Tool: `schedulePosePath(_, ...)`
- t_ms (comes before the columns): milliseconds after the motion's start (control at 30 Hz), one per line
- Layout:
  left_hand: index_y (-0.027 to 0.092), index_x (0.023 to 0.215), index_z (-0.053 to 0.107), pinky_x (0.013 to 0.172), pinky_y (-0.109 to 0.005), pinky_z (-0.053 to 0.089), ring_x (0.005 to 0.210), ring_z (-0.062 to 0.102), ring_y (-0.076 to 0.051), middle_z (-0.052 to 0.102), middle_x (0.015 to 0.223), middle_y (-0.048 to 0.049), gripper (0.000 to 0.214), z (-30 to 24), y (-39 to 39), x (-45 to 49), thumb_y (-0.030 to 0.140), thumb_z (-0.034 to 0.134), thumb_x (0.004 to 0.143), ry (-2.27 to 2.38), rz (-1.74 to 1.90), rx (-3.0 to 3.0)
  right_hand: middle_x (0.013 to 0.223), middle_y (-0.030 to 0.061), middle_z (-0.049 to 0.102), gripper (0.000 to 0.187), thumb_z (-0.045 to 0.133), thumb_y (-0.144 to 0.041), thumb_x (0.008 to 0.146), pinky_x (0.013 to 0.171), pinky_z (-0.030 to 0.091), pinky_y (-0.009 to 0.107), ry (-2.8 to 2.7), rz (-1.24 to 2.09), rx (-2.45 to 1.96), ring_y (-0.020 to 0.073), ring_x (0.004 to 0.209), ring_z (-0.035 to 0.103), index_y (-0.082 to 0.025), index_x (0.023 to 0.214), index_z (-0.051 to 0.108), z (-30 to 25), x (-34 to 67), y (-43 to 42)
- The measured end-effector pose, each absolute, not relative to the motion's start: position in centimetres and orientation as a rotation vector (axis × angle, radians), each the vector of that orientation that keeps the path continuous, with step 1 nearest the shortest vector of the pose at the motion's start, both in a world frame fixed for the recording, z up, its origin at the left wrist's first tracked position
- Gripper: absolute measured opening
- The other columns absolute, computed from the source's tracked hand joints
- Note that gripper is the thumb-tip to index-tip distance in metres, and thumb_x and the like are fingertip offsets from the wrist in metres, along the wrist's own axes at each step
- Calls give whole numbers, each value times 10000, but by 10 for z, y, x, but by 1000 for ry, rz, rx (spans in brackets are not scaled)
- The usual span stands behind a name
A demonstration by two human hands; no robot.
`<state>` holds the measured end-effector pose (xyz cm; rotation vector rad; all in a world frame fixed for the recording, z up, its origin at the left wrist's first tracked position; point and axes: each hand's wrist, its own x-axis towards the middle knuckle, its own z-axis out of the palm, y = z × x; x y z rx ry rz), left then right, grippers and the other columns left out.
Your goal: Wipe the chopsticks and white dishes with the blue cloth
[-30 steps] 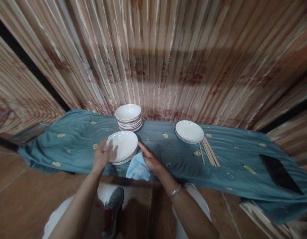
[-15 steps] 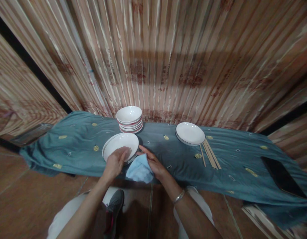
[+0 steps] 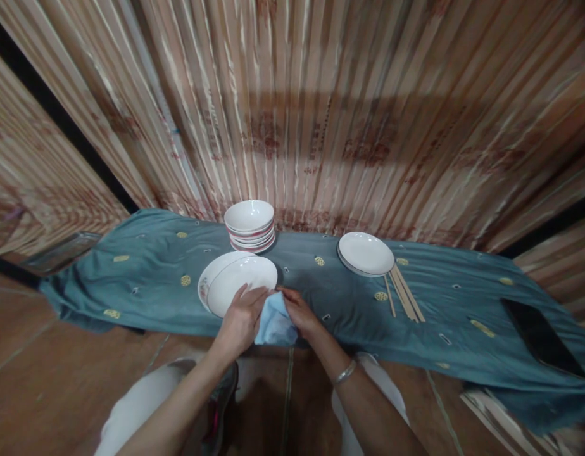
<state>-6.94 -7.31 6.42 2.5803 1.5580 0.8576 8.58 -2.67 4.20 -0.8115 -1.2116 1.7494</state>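
Note:
A white oval plate (image 3: pixel 235 278) rests partly over another white plate with a floral rim (image 3: pixel 204 286), which shows at its left. My left hand (image 3: pixel 241 320) is closed on the near right edge of the upper plate, fingers over the rim and thumb out of sight. Against that plate's right edge, my right hand (image 3: pixel 299 311) grips a light blue cloth (image 3: pixel 276 322), which hangs down between my two hands. The fingertips of both hands nearly meet at the cloth.
Behind the plates stands a stack of white bowls (image 3: pixel 249 218) with red bands. Farther right lie stacked white plates (image 3: pixel 366 253), several wooden chopsticks (image 3: pixel 405 294) and a black flat device (image 3: pixel 542 339). A green patterned cloth (image 3: pixel 159 285) covers the table; a striped curtain hangs behind.
The upper plate has shifted right, uncovering more of the floral plate. My left hand has moved right from the plate's inside to its edge, closer to the cloth in my right hand.

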Motion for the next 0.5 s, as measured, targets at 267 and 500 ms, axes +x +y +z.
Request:
schedulePosePath(267, 180, 1249, 590, 1099, -515, 310, 1160, 584, -221, 653, 1214, -133, 430, 68, -76, -51, 111, 388, 875, 1463, 894, 2718, 703, 30, 676, 377, 650, -540, 662, 715, 497, 312, -1084, 1646, -966, 190, 731, 628, -176, 755, 679, 43, 95, -28)
schedulePosePath(500, 145, 1268, 559, 1138, -552, 200, 1254, 509, -240, 610, 1282, -144, 421, 75, -78, -25, 106, 407, 877, 1345, 858, 2808, 567, 21, 630, 373, 676, -542, 608, 498, 437, 245, -1009, 1492, -1048, 142, 536, 551, -172, 654, 655, 49, 123, -37)
